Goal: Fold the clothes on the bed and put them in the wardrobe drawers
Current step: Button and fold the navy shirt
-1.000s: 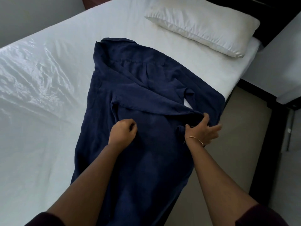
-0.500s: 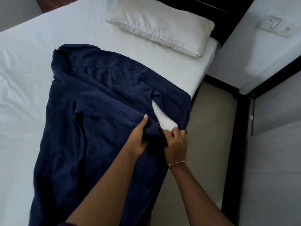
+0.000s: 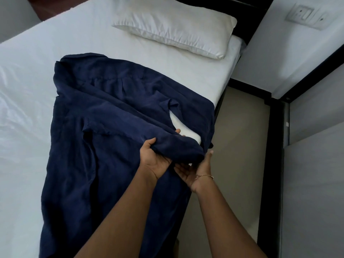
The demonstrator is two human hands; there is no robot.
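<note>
Folding step: in the head view, both hands lift the sleeve (image 3: pixel 178 144) of the dark blue shirt (image 3: pixel 111 146), apparently to bring it across the body of the garment.
Shirt: lies spread, back up, on the white bed (image 3: pixel 37 90), collar towards the pillow (image 3: pixel 178 25); its right edge hangs over the side of the mattress.
Left hand (image 3: pixel 154 161): palm up under the sleeve, thumb curled over the top of the cloth, so it grips the fold.
Right hand (image 3: pixel 193 170): palm up beneath the sleeve's end; the fingers are hidden under the cloth, so I cannot tell whether they pinch it or only support it. A thin bracelet (image 3: pixel 204 176) sits at the wrist.
Doing it well: I would keep the sleeve taut between the two hands, lay it flat and straight along the shirt's back, smooth out the bunched ridge near the shoulder, and pull the overhanging edge back onto the mattress before the next fold.
Wardrobe drawers: not in view.
Writing: none legible; a wall socket plate (image 3: pixel 305 16) carries no readable marks.
</note>
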